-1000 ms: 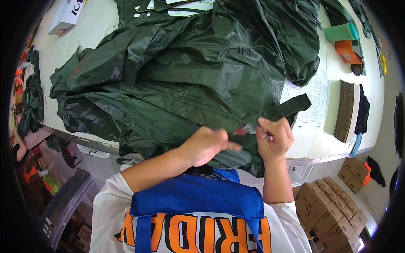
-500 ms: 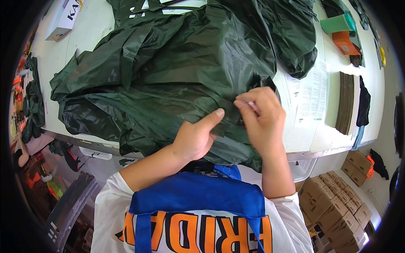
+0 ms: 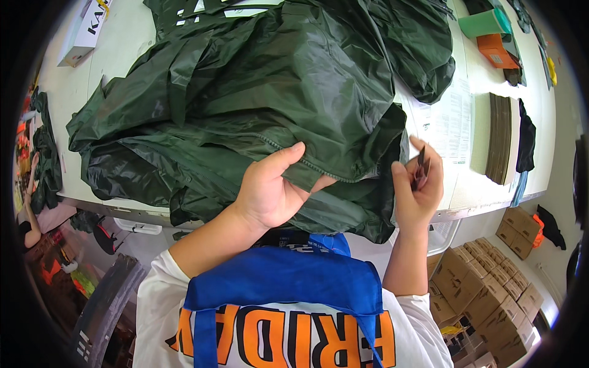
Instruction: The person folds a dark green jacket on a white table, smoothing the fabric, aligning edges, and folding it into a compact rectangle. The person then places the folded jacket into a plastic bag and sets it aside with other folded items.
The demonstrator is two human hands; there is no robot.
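A shiny dark green rain jacket [image 3: 270,98] lies crumpled over the table in front of me. My left hand [image 3: 267,191] is closed on its edge beside the toothed zipper [image 3: 316,168], thumb on top and fingers underneath the cloth. At the jacket's right edge, my right hand [image 3: 422,193] is curled around a small dark pointed tool [image 3: 421,173], possibly thread snips; most of it is hidden in the palm. The right thumb lies next to a raised dark flap of the jacket, and I cannot tell whether it touches.
Printed papers [image 3: 453,122] and a stack of brown card [image 3: 499,138] lie to the right. Beyond them are a green cup [image 3: 485,24] and an orange box [image 3: 496,52]. A white box [image 3: 83,34] stands at the far left. Cardboard cartons [image 3: 472,282] are piled below the table's right side.
My right hand has moved right and slightly down, away from the zipper area, and the tool's dark tip now shows. The jacket's right edge has lifted and spread. The left hand has shifted slightly left.
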